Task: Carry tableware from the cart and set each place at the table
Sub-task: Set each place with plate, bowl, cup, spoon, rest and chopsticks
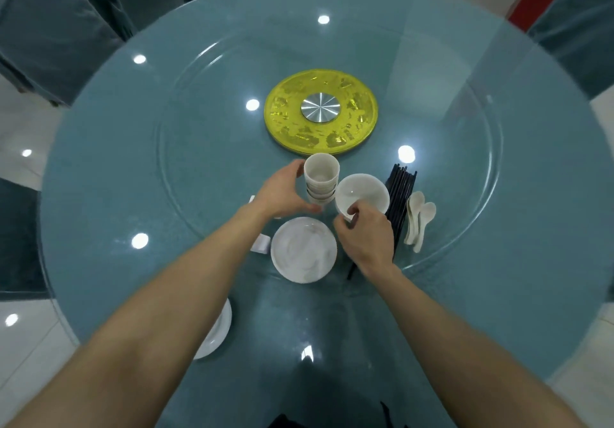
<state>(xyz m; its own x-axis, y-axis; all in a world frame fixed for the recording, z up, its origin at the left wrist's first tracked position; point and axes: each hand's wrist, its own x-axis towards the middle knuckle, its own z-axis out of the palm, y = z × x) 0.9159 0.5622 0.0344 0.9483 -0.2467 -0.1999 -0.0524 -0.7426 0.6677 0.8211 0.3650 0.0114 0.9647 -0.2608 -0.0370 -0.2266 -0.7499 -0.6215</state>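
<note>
- Two white plates: one plate [303, 249] lies on the tabletop [133, 168] between the forearms, and a second plate [217, 328] sits at the near-left edge, half hidden.
- One upright stack of cups [320, 178], the top cup empty. The left hand [285, 195] curls round its side.
- One empty bowl [363, 191] stands just right of the stack. The right hand [363, 236] pinches its near rim.
- A bundle of black chopsticks [400, 191] and two spoons [419, 218] lie right of the bowl, long axes running away from the person, spoon heads at the far end.

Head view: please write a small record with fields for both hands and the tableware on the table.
left hand: grips the stack of cups
right hand: pinches the near rim of the bowl
plate: white, on the near side of cups and bowl
chopsticks: black bundle, right of the bowl
spoons: white, right of the chopsticks
</note>
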